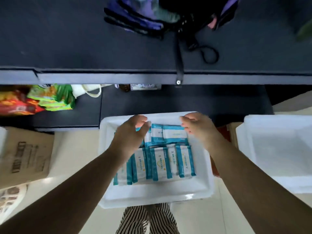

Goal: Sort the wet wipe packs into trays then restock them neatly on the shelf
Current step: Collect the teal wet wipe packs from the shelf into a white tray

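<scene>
Both hands are down over the white tray (104,149) at centre frame, and it's well stocked: a front row of wet wipe packs (158,164) stands side by side toward six o'clock, and a second row (168,134) lies behind it toward twelve. The left hand (130,130) hovers at ten o'clock over the back row, fingers curled downward; the picture is soft there, so I cannot tell whether it actually pinches a pack or only touches one. The right hand (199,127) sits at two o'clock, fingertips bent in at the edge of the rightmost back pack, and its grip is just as hard to read. The hands are apart, one at each end of that row.

Progress, as I judge it: sorting into this tray looks close to done, with the back row being squared up. A second white tray (249,149) at three o'clock shows no packs in its visible part. The dark shelf (185,102) at twelve o'clock holds no tray yet, so restocking is still to come.

The packs are flat, soft rectangular pouches, glossy white with teal bands. The trays look like matte foam, thick-walled with rounded corners. The shelf is smooth and hard-edged.
</scene>
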The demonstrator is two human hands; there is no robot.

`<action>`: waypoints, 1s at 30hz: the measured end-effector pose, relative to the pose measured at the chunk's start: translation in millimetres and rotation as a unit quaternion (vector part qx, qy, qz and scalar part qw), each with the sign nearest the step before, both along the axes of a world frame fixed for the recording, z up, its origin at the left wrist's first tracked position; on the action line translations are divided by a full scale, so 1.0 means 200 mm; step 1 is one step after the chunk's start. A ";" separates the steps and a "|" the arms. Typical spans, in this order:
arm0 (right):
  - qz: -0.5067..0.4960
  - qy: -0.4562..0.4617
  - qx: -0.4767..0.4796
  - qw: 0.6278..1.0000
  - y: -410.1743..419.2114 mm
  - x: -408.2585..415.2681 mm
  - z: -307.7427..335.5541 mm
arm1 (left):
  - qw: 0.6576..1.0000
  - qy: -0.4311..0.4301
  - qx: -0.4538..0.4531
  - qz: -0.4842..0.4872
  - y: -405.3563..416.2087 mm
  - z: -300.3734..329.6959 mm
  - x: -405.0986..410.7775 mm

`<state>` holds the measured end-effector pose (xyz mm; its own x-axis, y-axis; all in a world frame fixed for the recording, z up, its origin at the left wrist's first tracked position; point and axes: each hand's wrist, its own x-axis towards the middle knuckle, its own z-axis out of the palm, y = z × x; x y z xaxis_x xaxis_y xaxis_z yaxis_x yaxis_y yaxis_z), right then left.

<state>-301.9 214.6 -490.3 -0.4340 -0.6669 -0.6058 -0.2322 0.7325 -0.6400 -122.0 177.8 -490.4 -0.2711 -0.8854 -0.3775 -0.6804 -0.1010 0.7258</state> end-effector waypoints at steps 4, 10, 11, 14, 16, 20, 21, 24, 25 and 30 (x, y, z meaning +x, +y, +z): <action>0.129 0.084 -0.077 0.985 -0.04 -0.04 0.58 | 0.995 -0.002 -0.090 -0.039 -0.05 0.52 -0.03; 0.247 0.213 -0.188 0.926 -0.06 -0.09 1.42 | 0.954 -0.065 -0.267 -0.119 -0.11 1.27 0.02; 0.259 0.246 -0.208 0.910 -0.06 -0.09 1.54 | 0.943 -0.081 -0.294 -0.132 -0.11 1.39 0.04; 0.269 0.305 -0.275 0.871 -0.06 -0.12 1.90 | 0.908 -0.106 -0.376 -0.149 -0.13 1.73 0.08; 0.284 0.341 -0.317 0.838 -0.05 -0.12 2.13 | 0.887 -0.133 -0.417 -0.149 -0.11 1.96 0.10; 0.280 0.374 -0.379 0.798 -0.05 -0.11 2.46 | 0.857 -0.121 -0.487 -0.117 -0.09 2.32 0.14; 0.276 0.378 -0.388 0.794 -0.05 -0.11 2.52 | 0.855 -0.118 -0.494 -0.102 -0.09 2.39 0.15; 0.258 0.375 -0.406 0.793 -0.06 -0.11 2.62 | 0.847 -0.105 -0.518 -0.054 -0.11 2.52 0.18; 0.251 0.370 -0.412 0.794 -0.07 -0.11 2.64 | 0.845 -0.087 -0.526 -0.042 -0.14 2.54 0.19; 0.252 0.355 -0.396 0.808 -0.18 -0.09 2.58 | 0.867 -0.084 -0.491 -0.017 -0.24 2.45 0.27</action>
<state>-319.4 178.5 24.8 -0.0363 -0.9240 0.3806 -0.8883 -0.1446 -0.4358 -67.4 129.4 0.1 -0.3168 -0.7952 0.5170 -0.7762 0.5307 0.3405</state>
